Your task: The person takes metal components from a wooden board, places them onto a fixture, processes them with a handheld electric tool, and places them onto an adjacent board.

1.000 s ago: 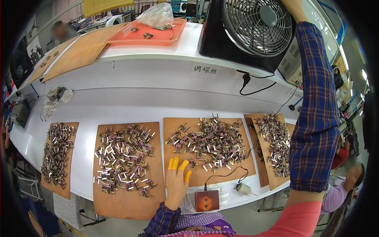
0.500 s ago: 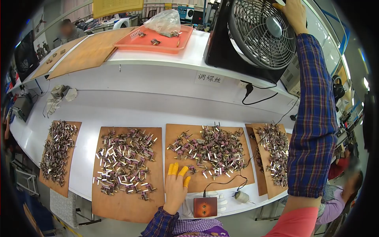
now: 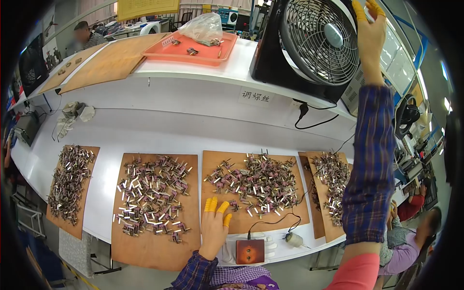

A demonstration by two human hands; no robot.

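Note:
My left hand [image 3: 215, 227] lies flat at the front left corner of a brown board [image 3: 222, 195], yellow finger cots on its spread fingertips. Just beside those fingertips is a small metal component [image 3: 234, 205], apart from the heap of similar metal-pinned parts [image 3: 266, 181]. Raised at the upper right, my right hand [image 3: 371, 41] is beside the rim of a black fan [image 3: 321, 41]. Its fingers, also in yellow cots, are bent and apart at the frame's top edge; I make out nothing held. In front of the board sits a reddish-brown box with a cable [image 3: 250, 252].
More boards with heaped parts stand left [image 3: 157, 193], far left [image 3: 72, 186] and right [image 3: 333, 186]. An orange tray [image 3: 193, 50] with a plastic bag sits on the shelf. A white glove [image 3: 270, 246] and a small cylindrical tool [image 3: 294, 239] lie near the front edge. People sit at both sides.
My right hand has come off the fan's upper edge and moved slightly right, its fingers now pointing up. The left hand stays on the board. The view has shifted slightly.

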